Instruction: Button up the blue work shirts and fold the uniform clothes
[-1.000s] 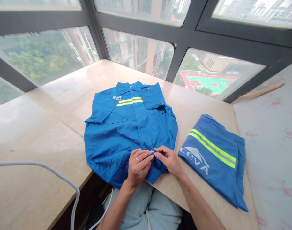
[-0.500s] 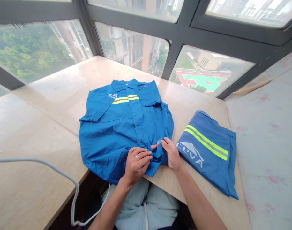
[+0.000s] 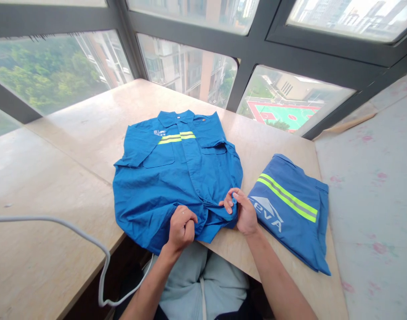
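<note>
While holding the lower front of a blue work jacket (image 3: 170, 182) in the right hand (image 3: 245, 217), have the left hand (image 3: 181, 227) curled against the hem, with both hands near but apart from each other. See a small blue button (image 3: 234, 201) between the right thumb and bent fingers, with cloth gathered just below. Cannot tell, with the palm side hidden, whether clasping any cloth in the left hand. Note a thin ring (image 3: 183, 213) on one of its fingers.

Find the jacket spread front up on the tabletop (image 3: 56, 186), with part of the hem jutting past the near edge, the collar (image 3: 175, 117) pointing toward the windows, and both sleeves folded in over the front. Make out a yellow-and-grey reflective stripe (image 3: 170, 139) across the chest and small white print (image 3: 159, 132) just above.

To the right, just beside the right hand, see a folded blue garment (image 3: 301, 235) with a broader reflective band (image 3: 288, 198) and large white lettering (image 3: 268, 215). At the left, notice a white cable (image 3: 23, 218) curving down toward the lap, over pale trousers (image 3: 190, 275). Beyond, see a dark window frame (image 3: 256, 49) and, outside, a red-and-green sports court (image 3: 292, 116).
</note>
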The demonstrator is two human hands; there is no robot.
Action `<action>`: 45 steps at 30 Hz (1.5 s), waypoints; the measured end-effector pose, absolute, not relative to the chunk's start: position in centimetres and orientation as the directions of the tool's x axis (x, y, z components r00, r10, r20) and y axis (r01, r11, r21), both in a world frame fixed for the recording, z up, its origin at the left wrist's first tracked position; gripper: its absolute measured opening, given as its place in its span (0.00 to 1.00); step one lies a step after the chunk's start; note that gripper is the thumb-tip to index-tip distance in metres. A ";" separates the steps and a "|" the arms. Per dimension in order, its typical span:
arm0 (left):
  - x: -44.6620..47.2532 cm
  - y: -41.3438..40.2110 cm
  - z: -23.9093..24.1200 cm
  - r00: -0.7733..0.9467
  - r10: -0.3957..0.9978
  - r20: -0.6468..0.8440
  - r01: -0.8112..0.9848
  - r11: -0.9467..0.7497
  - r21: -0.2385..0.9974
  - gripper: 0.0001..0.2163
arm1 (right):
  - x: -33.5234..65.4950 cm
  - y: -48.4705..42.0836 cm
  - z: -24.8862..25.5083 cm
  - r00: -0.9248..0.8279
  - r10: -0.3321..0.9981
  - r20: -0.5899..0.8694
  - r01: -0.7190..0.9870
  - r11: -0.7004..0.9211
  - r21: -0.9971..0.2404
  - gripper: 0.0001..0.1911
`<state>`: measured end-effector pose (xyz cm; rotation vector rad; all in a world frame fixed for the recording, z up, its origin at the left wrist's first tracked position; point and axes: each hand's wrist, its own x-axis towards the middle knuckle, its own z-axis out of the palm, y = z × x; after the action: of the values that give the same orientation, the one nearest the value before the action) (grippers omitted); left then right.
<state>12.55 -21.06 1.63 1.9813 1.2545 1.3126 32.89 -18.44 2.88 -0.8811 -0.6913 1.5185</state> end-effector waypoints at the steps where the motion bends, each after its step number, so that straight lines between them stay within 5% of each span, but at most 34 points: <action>1: 12.4 -21.1 1.8 0.137 0.895 0.424 0.476 -0.435 0.765 0.13 | 33.0 -18.5 2.8 -0.033 0.991 -0.131 -0.538 -0.128 -0.833 0.05; 5: 12.5 -20.9 2.8 0.162 0.977 0.141 0.703 -0.214 0.678 0.15 | 33.0 -18.8 2.5 -0.103 0.991 -0.088 -0.396 -0.122 -0.910 0.07; 9: 13.0 -20.2 3.7 0.237 0.970 -0.050 0.840 -0.179 0.512 0.18 | 32.9 -19.5 2.4 -0.229 0.973 0.017 0.139 0.050 -0.989 0.11; 14: 13.3 -19.4 4.3 0.268 0.954 -0.135 0.888 -0.190 0.420 0.17 | 32.3 -19.9 2.9 -0.444 0.890 0.107 0.493 0.342 -0.800 0.13; 21: 12.9 -19.0 3.9 0.315 0.942 -0.116 0.889 -0.250 0.384 0.11 | 30.5 -19.1 4.3 -0.361 0.925 -0.123 0.833 0.260 -0.489 0.12; 26: 12.7 -19.0 3.0 0.305 0.951 -0.042 0.871 -0.261 0.417 0.10 | 30.5 -18.0 5.6 -0.486 0.857 -0.171 0.860 0.434 -0.267 0.08; 32: 12.9 -18.8 2.0 0.284 0.958 0.049 0.842 -0.274 0.465 0.09 | 29.3 -17.1 5.8 -0.543 0.837 -0.074 0.827 0.517 -0.219 0.10; 45: 12.1 -18.0 2.5 0.351 0.936 0.028 0.782 -0.309 0.542 0.06 | 32.0 -12.5 3.8 -0.710 0.700 -0.073 0.513 0.444 -0.734 0.06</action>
<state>12.10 -17.98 2.50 2.1811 1.4988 0.4745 32.02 -12.46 3.83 -1.0530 -2.4553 1.1219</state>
